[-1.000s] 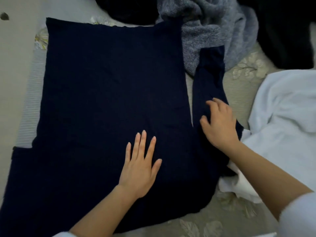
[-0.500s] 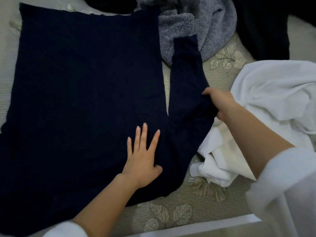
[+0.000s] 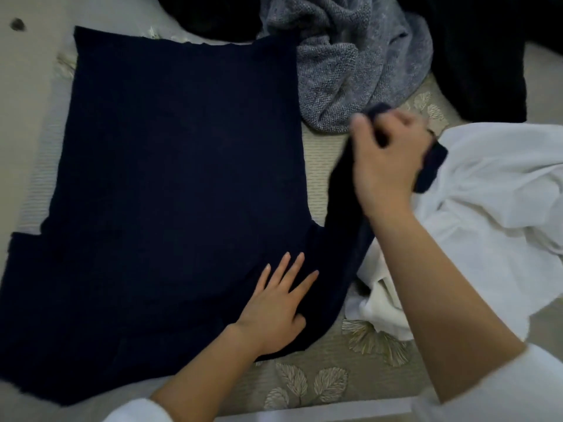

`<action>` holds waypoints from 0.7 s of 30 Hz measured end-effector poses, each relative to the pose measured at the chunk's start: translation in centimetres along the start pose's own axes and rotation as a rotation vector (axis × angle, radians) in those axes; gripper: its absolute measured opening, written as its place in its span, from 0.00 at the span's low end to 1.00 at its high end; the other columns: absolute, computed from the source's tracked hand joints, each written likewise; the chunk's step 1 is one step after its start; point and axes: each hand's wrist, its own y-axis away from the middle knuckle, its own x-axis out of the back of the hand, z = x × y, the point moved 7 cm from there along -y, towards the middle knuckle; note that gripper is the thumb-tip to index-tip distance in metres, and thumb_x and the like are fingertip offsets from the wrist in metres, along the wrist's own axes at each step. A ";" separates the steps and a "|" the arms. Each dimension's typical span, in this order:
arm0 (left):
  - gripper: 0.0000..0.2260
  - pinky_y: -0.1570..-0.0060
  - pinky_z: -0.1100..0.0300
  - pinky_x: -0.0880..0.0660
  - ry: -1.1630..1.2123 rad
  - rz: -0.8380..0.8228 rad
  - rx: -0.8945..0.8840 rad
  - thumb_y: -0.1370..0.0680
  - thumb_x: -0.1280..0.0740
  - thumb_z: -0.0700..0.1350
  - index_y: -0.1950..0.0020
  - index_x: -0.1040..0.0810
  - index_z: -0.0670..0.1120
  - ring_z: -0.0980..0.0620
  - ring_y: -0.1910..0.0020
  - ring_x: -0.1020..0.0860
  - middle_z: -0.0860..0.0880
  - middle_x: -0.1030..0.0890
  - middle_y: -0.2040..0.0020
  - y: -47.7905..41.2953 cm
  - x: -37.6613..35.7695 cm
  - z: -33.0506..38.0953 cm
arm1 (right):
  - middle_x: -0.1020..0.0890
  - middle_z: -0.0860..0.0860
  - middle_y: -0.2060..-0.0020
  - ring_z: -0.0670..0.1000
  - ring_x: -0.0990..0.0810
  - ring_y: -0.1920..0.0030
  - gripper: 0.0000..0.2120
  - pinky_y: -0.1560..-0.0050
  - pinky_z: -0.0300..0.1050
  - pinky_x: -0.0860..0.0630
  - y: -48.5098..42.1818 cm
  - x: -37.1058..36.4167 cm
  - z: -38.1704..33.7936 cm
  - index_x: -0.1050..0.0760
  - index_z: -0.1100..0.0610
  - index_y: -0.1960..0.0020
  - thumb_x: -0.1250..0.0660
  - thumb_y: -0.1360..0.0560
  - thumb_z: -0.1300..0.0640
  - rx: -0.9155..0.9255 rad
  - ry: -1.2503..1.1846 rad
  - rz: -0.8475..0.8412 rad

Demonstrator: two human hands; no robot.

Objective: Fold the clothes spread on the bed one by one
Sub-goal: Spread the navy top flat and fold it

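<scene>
Lying flat on the leaf-patterned bedspread [image 3: 320, 382], a dark navy knit top [image 3: 182, 178] is spread across the left and middle of the view. Its body forms a broad, nearly smooth rectangle, with the straight hem turned to the far side and the shoulders to the near side. The cloth is so dark that almost no weave or seam can be made out. At the left edge a short stretch of the other arm of the top [image 3: 24, 254] is seen jutting out sideways.

The left hand [image 3: 274, 309] is laid flat on the top near the armpit on the right, with the fingers straight and slightly spread. The cloth is pressed down and nothing is gripped.

The sleeve [image 3: 341, 214] on the right side of the view is drawn up from that armpit, apart from the body, with a strip of bedspread showing between the two. The right hand [image 3: 387, 156] is curled round the sleeve close to its end. The cuff [image 3: 432, 169] is seen hanging past the hand, above a crumpled white garment [image 3: 487, 202]. This hand is blurred, so the exact lie of its fingers cannot be told.

A crumpled grey knit garment [image 3: 350, 65] is heaped just beyond the far right corner of the top and touches it. A black garment [image 3: 475, 56] is piled at the far right. More dark cloth [image 3: 213, 10] is seen at the far edge.
</scene>
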 end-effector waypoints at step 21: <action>0.14 0.48 0.69 0.26 0.618 0.677 0.351 0.22 0.38 0.36 0.45 0.20 0.51 0.65 0.52 0.24 0.57 0.21 0.48 2.2 9.6 -10.2 | 0.26 0.56 0.43 0.56 0.27 0.41 0.24 0.40 0.48 0.30 12.1 -10.9 7.5 0.31 0.60 0.34 0.31 0.26 0.51 -0.144 0.312 -0.681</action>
